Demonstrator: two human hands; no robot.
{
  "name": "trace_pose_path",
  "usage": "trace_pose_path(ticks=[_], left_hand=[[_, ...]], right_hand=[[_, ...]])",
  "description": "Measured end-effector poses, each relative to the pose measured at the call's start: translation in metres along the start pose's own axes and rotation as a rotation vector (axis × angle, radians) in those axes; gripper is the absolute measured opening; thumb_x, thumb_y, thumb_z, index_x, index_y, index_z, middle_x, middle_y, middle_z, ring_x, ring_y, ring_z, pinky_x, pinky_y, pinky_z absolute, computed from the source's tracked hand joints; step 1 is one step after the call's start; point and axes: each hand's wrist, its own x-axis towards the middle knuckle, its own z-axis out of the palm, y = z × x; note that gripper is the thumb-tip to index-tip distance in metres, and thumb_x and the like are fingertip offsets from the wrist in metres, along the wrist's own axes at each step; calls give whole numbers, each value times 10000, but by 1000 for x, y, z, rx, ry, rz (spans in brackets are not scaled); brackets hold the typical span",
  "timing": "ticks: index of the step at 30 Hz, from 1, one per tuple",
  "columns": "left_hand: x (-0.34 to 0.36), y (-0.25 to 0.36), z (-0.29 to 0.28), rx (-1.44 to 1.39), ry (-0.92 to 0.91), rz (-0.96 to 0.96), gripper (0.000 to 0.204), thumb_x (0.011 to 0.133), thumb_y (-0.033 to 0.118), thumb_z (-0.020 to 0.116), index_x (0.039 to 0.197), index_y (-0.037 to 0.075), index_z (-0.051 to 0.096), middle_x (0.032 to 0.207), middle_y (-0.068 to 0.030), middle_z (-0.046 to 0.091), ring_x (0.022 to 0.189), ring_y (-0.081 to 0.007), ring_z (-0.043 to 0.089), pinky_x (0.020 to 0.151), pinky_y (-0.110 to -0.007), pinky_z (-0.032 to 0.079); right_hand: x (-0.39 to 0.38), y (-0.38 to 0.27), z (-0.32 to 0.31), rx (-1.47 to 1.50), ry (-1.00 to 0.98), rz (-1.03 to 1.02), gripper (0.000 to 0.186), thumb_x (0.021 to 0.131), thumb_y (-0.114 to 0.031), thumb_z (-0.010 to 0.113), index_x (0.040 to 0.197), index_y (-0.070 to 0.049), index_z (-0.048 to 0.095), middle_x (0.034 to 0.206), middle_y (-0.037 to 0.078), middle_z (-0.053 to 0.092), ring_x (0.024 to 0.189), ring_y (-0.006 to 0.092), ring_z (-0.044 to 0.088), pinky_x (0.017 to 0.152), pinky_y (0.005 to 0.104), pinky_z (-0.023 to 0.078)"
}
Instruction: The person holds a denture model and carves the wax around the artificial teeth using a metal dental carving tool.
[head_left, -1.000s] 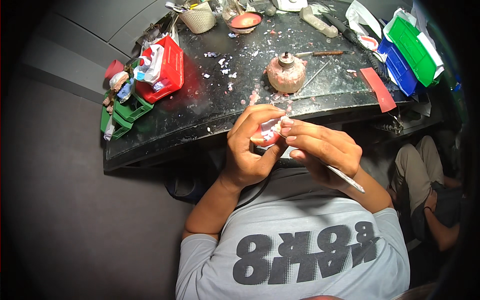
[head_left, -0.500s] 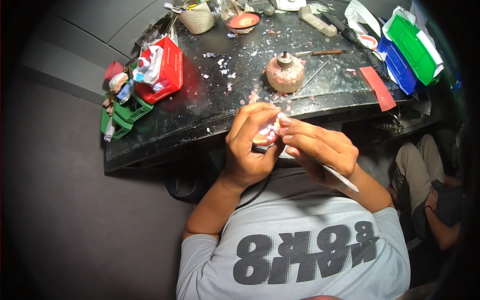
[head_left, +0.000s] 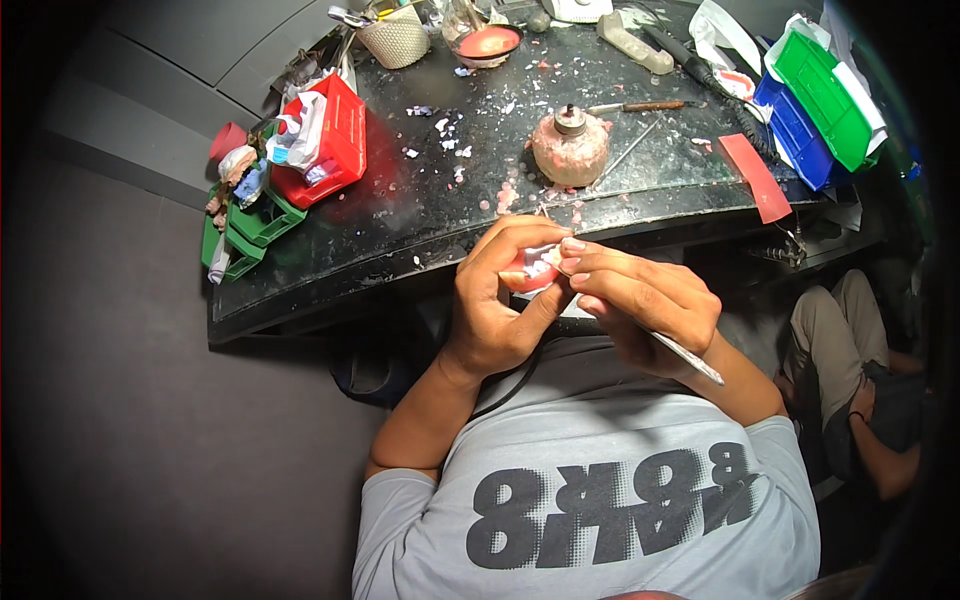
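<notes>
My left hand (head_left: 498,300) cups a small pink wax denture piece with white teeth (head_left: 532,270), held just in front of the black bench edge. My right hand (head_left: 640,300) presses its fingertips on the teeth and also grips a thin metal carving tool (head_left: 690,358) whose shaft sticks out toward my right elbow. Both hands touch each other above my chest.
On the black bench (head_left: 420,215) stand a pink wax-crusted spirit lamp (head_left: 570,150), a red bin (head_left: 335,140), green bins (head_left: 255,215), blue and green trays (head_left: 815,95), a pink wax strip (head_left: 755,178), a red bowl (head_left: 488,42) and scattered wax chips. Another person (head_left: 860,380) sits at the right.
The hands and the denture piece have shifted slightly; my right fingertips stay pressed on the teeth. Nothing was picked up or let go.
</notes>
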Motion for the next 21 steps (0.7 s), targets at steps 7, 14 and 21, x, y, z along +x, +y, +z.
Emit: trace_pose_path(ticks=[7, 14, 21], left_hand=[[-2, 0, -1, -136, -11, -119, 328, 879, 107, 789, 1164, -29, 701, 1133, -133, 719, 1081, -227, 678, 973, -357, 509], [1, 11, -1, -264, -38, -211, 304, 926, 97, 759, 1183, -44, 677, 1125, -117, 720, 1054, -149, 663, 926, -302, 523], [-1, 5, 5, -252, 9, -251, 446, 823, 70, 874, 1184, -18, 628, 1034, -71, 682, 987, -118, 659, 892, -268, 540]], right_hand=[[-2, 1, -1, 26, -25, 26, 146, 927, 51, 739, 1069, 63, 712, 1057, 214, 777, 1046, 353, 781, 866, 408, 654], [-2, 3, -1, 27, -13, 35, 141, 929, 61, 732, 1067, 68, 705, 1045, 208, 778, 1038, 353, 782, 844, 400, 657], [-1, -6, -5, 43, -15, 136, 170, 882, 21, 792, 1043, 41, 744, 1021, 168, 783, 939, 298, 792, 804, 361, 645]])
